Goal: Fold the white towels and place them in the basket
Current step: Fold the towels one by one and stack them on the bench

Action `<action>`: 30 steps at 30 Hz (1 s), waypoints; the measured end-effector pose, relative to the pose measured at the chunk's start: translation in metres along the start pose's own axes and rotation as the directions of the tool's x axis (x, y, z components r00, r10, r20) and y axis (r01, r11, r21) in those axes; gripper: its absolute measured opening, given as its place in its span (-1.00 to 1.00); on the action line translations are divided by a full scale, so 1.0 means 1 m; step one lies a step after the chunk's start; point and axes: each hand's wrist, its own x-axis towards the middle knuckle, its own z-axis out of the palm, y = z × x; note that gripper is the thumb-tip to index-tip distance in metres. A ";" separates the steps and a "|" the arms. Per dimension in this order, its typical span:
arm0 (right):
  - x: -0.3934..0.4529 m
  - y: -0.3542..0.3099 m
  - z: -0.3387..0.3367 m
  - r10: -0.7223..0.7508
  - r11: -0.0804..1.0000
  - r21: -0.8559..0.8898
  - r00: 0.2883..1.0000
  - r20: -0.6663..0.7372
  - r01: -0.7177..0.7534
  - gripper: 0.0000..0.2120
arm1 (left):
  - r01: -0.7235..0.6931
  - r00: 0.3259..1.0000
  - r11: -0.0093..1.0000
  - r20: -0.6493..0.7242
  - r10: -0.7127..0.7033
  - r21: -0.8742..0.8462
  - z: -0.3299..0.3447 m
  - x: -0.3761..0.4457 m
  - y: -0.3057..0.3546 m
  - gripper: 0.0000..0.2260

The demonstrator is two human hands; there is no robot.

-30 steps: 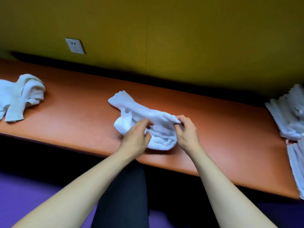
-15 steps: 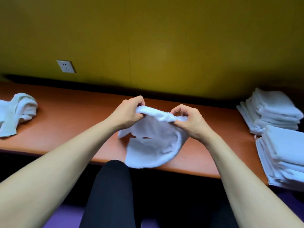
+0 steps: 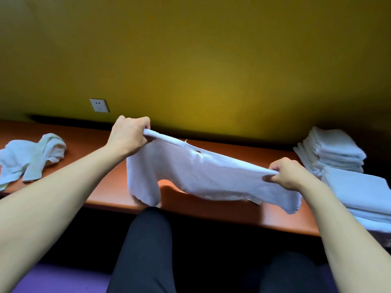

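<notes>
A white towel is stretched in the air above the orange table, its lower edge sagging toward the tabletop. My left hand pinches its upper left corner, raised higher. My right hand grips the right corner, lower and nearer the table's right side. A crumpled white towel lies on the table at the far left. No basket is in view.
Two stacks of folded white towels sit at the right: a far stack and a near stack by the table's front edge. A yellow wall with a socket stands behind. My dark-trousered legs are under the table.
The towel went from a bunched heap on the table to being lifted, then pulled out wide as my hands moved apart. The view tilted up and the right-hand stacks came into sight.
</notes>
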 end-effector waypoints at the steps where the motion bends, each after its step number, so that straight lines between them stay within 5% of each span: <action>1: -0.003 0.007 0.001 0.034 0.999 -0.001 0.999 -0.023 -0.034 -0.65 | 0.042 0.999 0.999 -0.001 -0.042 0.008 -0.003 -0.005 -0.007 -0.80; 8: -0.037 0.032 0.001 0.248 0.968 0.110 0.938 -0.242 -0.227 -0.85 | 0.232 0.973 0.972 -0.021 -0.231 0.037 -0.010 -0.051 -0.037 -0.86; 13: -0.060 0.032 -0.005 0.283 0.928 0.351 0.848 -0.447 -0.125 -0.72 | 0.372 0.921 0.928 -0.113 -0.372 -0.021 -0.020 -0.073 -0.049 -0.86; 15: -0.067 0.025 -0.006 0.369 0.802 0.598 0.783 -0.501 0.004 -0.63 | 0.442 0.864 0.888 -0.206 -0.459 -0.125 -0.028 -0.079 -0.052 -0.80; 17: -0.073 0.015 -0.007 0.484 0.558 0.810 0.723 -0.493 0.179 -0.66 | 0.493 0.783 0.825 -0.272 -0.559 -0.276 -0.037 -0.083 -0.057 -0.77; 19: -0.082 0.003 -0.011 0.578 0.283 0.903 0.694 -0.429 0.322 -0.66 | 0.484 0.754 0.804 -0.301 -0.584 -0.346 -0.043 -0.086 -0.065 -0.80; 21: -0.090 -0.002 -0.015 0.614 0.159 0.903 0.676 -0.407 0.399 -0.69 | 0.439 0.764 0.814 -0.318 -0.561 -0.380 -0.047 -0.088 -0.076 -0.81; 25: -0.089 -0.004 -0.017 0.604 0.237 0.871 0.636 -0.480 0.431 -0.76 | 0.347 0.889 0.883 -0.187 -0.417 -0.317 -0.033 -0.091 -0.094 -0.73; 30: -0.064 -0.002 -0.001 0.664 0.284 0.884 0.589 -0.460 0.371 -0.75 | 0.365 0.928 0.902 0.016 -0.371 -0.232 -0.003 -0.091 -0.105 -0.95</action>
